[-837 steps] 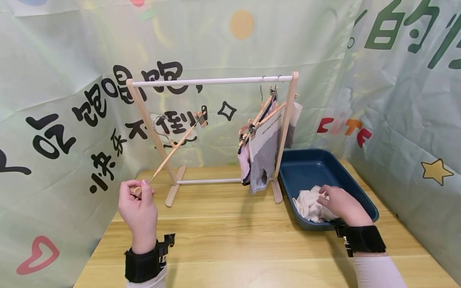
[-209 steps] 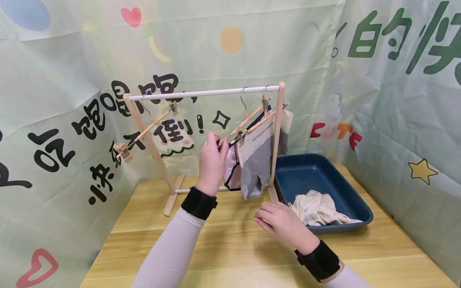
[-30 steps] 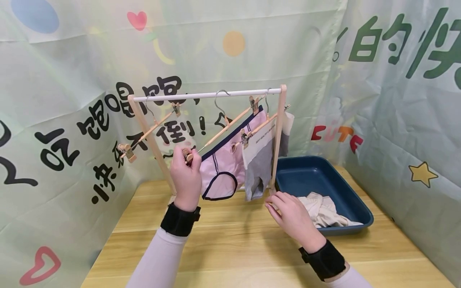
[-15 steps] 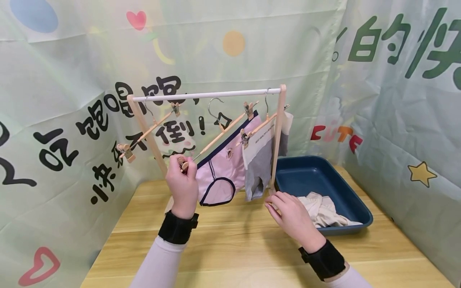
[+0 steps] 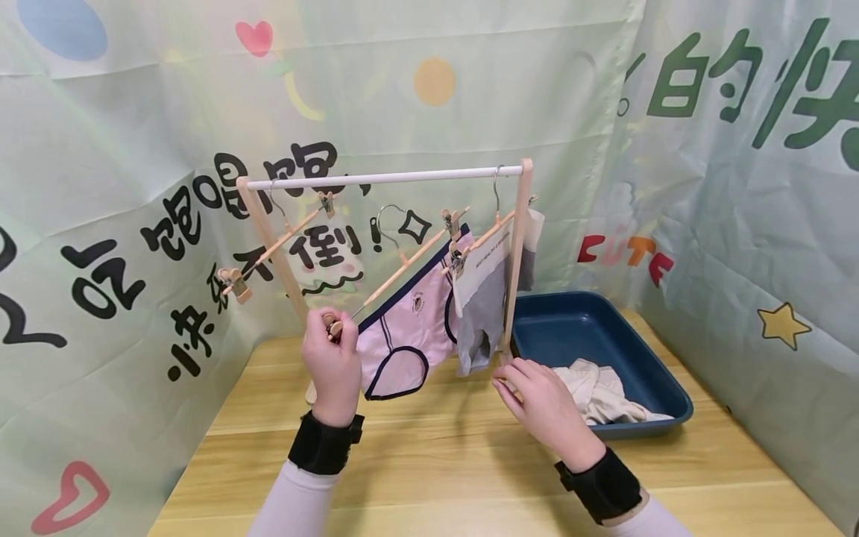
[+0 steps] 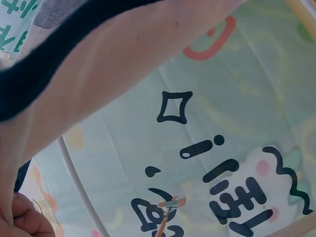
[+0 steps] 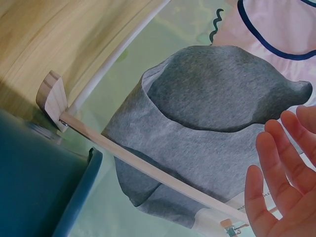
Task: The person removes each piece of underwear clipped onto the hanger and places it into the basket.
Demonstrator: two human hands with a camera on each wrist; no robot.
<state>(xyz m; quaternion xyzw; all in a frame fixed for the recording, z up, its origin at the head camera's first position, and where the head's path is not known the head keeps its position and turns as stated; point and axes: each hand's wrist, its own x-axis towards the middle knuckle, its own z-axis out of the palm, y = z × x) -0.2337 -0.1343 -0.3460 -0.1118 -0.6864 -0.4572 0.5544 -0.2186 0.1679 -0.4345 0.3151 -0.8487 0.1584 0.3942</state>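
Your left hand (image 5: 332, 362), center-left of the head view, pinches the low end clip of the wooden hanger (image 5: 403, 261); the hanger slants up and to the right, w/ its wire hook (image 5: 388, 216) just under the white rail (image 5: 385, 178) and, as far as the head view shows, not on it. The pink briefs (image 5: 403, 332) hang from that hanger's clips, center frame, just left of the grey briefs (image 5: 479, 313) clipped to the next hanger. Your right hand (image 5: 543, 406) sits lower right of center, fingers straight and together, holding nothing, close to the rack's right foot; the right wrist view shows those fingers (image 7: 276, 187) spread loosely in front of the grey fabric. Handling, as I judge it: the hanger's light and stiff, but held at one end it'll swing and twist, so a grip nearer the hook or mid-bar gives better control. The briefs are soft, limp, near weightless; they'll sway and could slip a clip if tugged, so don't pull on the cloth. The rack itself looks light too, prob. tips or slides w/ a sideways pull. The blue tray (image 5: 671, 395) w/ a cream garment (image 5: 600, 391) sits right of the rack.
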